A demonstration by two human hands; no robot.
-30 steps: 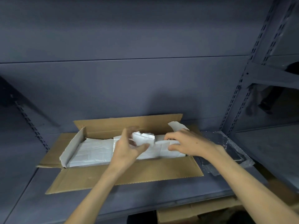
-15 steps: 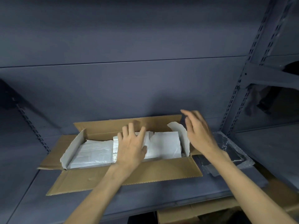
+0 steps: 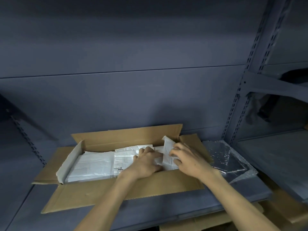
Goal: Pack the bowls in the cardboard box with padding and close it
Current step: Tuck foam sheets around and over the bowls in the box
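Having dropped back into the cardboard box [image 3: 93,195], both the right hand [image 3: 190,160] and left hand [image 3: 146,162] seemingly grasp white padding [image 3: 93,164].

brown cardboard box [image 3: 100,195], white padding [image 3: 93,164], grey shelf [image 3: 150,214]

Little can be read: the white padding paper [image 3: 93,165] in the cardboard box [image 3: 116,194] bears a small printed label [image 3: 118,171] near the box's front wall, just left of the left hand [image 3: 146,164]; it shows a round logo beside a word too blurred to make out. Below that stand lines of fine print and digits that look like "199"; the label seems upside down.
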